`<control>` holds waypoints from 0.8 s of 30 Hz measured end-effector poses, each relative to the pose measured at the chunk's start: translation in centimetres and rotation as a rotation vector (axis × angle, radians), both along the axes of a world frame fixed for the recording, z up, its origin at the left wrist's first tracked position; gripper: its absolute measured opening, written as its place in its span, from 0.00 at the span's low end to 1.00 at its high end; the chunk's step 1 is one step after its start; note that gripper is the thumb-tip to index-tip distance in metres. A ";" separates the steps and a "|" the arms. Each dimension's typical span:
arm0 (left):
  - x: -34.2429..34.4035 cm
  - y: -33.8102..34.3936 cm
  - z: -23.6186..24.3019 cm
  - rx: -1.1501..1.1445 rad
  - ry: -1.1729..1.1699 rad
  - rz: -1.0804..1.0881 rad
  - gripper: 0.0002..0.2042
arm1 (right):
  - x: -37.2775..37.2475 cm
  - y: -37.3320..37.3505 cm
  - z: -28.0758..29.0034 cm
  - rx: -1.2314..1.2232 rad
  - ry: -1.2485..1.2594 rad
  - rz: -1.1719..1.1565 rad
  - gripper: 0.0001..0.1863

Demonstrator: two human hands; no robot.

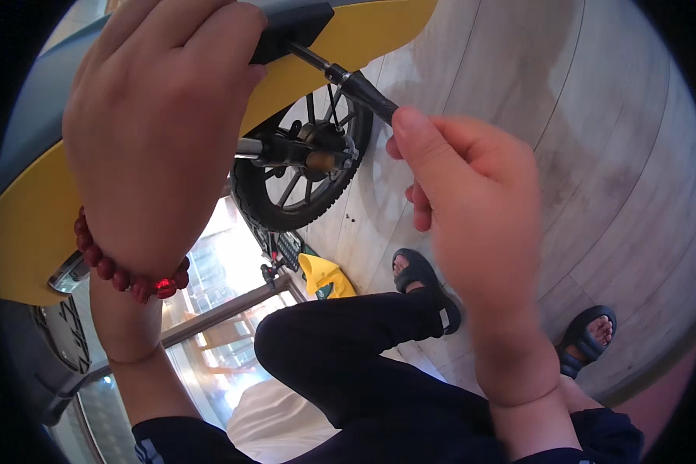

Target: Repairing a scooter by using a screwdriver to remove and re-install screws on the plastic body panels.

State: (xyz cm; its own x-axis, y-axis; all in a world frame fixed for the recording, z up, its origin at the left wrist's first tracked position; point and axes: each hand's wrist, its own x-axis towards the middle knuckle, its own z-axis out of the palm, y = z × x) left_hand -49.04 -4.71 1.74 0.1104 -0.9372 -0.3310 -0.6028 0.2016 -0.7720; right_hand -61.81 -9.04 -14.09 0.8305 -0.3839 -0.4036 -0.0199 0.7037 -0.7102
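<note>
My right hand pinches the dark handle of a screwdriver between thumb and fingers. The screwdriver's metal shaft slants up and left, its tip meeting a black part on a yellow and grey-blue body panel. Over the left end of that black part, my left hand is closed with bent fingers; the fingertips are hidden behind the hand. A red bead bracelet circles my left wrist. Just below the panel stands a spoked wheel with a black tyre, its metal shock absorber or fork leg running to the hub.
A wood-plank floor spreads to the right, with tiny dark bits near the wheel. Beyond my knee lies a yellow piece beside a black ridged part. My sandalled feet rest below; a bright glass pane stands at left.
</note>
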 end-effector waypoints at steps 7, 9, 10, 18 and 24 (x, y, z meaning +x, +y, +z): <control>0.0 -0.2 0.2 0.032 0.019 0.003 0.13 | 1.1 -3.0 -2.4 1.168 -0.322 0.521 0.20; -0.1 -0.3 0.1 0.027 0.025 0.012 0.13 | 1.2 -3.1 -2.5 1.129 -0.376 0.536 0.19; -0.2 -0.3 0.1 0.024 0.028 0.021 0.13 | 1.2 -3.1 -2.4 1.073 -0.310 0.542 0.19; -0.2 -0.1 0.1 0.001 0.004 0.020 0.16 | 1.0 -5.1 -0.6 0.571 -0.305 0.466 0.17; -2.3 1.2 0.0 -0.177 0.260 0.059 0.16 | 1.2 -5.2 -1.3 0.688 -0.300 0.560 0.16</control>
